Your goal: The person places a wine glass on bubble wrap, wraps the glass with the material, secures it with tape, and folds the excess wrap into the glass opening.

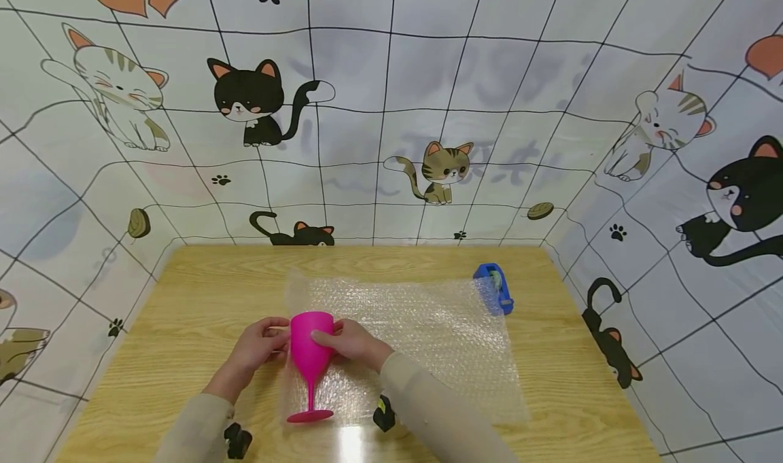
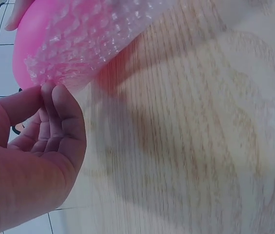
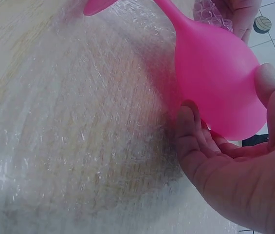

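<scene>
A bright pink goblet (image 1: 310, 344) with a thin stem and round foot lies over the left part of a bubble wrap sheet (image 1: 422, 340). My right hand (image 1: 355, 342) grips its bowl from the right, thumb across the front and fingers behind, as the right wrist view also shows. At the bowl's left side, my left hand (image 1: 262, 346) pinches the edge of the bubble wrap between thumb and fingertips. In the left wrist view that bubble wrap (image 2: 86, 44) is lifted against the pink bowl (image 2: 23, 53) and partly covers it.
A blue tape dispenser (image 1: 503, 293) stands at the back right of the wooden table (image 1: 214, 279), partly under the sheet's corner. Cat-printed fabric (image 1: 367, 130) walls in the table at the back and sides. Black devices (image 1: 237, 440) are near both wrists.
</scene>
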`<action>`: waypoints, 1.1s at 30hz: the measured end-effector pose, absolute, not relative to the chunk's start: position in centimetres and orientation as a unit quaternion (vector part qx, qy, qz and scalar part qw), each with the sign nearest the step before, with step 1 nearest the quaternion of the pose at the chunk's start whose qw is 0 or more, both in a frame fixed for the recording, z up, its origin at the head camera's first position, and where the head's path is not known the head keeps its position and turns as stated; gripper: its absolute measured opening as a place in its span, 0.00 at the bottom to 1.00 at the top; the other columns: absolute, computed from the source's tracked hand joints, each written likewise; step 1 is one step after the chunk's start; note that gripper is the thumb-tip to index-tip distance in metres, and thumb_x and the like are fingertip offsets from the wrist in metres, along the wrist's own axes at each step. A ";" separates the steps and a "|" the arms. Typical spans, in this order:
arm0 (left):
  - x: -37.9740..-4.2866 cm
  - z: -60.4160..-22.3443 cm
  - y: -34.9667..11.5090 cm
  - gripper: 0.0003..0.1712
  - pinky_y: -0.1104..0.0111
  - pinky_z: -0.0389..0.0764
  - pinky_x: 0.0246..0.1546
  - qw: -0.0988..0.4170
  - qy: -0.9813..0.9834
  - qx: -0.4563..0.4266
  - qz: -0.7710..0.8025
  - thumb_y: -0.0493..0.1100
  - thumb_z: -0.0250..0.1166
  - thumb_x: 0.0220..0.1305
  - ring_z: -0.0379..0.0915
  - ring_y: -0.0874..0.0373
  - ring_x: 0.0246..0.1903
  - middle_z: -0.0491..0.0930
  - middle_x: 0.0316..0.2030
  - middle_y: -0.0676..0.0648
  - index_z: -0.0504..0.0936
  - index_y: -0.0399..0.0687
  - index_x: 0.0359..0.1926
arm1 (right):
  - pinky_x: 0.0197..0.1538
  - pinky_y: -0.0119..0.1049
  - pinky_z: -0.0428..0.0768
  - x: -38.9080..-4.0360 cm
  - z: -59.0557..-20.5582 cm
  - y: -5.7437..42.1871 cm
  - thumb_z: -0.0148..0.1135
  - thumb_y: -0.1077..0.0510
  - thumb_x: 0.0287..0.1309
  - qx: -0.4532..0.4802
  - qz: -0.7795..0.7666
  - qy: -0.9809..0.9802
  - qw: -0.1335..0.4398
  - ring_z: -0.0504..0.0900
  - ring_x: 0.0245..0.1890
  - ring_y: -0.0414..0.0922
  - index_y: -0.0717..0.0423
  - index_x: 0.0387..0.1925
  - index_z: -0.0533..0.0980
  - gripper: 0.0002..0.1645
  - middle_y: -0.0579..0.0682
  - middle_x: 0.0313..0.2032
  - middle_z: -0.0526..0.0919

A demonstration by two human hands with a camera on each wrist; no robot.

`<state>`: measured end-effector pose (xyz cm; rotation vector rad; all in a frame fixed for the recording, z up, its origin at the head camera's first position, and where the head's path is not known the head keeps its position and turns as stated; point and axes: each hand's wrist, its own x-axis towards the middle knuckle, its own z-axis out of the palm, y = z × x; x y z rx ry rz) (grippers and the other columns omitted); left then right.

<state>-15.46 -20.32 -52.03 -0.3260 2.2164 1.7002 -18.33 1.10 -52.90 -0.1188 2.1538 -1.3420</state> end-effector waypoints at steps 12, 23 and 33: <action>-15.4 -52.4 -20.0 0.21 0.63 0.86 0.42 0.146 0.769 -0.130 0.609 0.39 0.61 0.68 0.79 0.61 0.35 0.80 0.41 0.43 0.73 0.32 0.58 | 0.48 0.43 0.82 -18.4 -52.8 1.6 0.63 0.37 0.59 -0.056 -0.505 0.808 0.297 0.82 0.40 0.46 0.67 0.53 0.74 0.38 0.52 0.38 0.82; -15.6 -52.2 -19.8 0.23 0.61 0.84 0.45 0.145 0.779 -0.122 0.598 0.41 0.62 0.67 0.77 0.58 0.37 0.78 0.42 0.43 0.71 0.36 0.60 | 0.44 0.44 0.85 -18.5 -53.1 1.8 0.64 0.45 0.62 -0.039 -0.552 0.771 0.314 0.87 0.37 0.53 0.68 0.52 0.72 0.31 0.54 0.36 0.83; -15.7 -52.3 -19.5 0.28 0.57 0.85 0.43 0.170 0.770 -0.093 0.608 0.42 0.60 0.69 0.80 0.55 0.39 0.74 0.53 0.32 0.64 0.36 0.65 | 0.52 0.41 0.82 -19.0 -53.0 2.6 0.64 0.41 0.60 -0.053 -0.518 0.795 0.310 0.83 0.41 0.45 0.63 0.54 0.76 0.32 0.50 0.40 0.84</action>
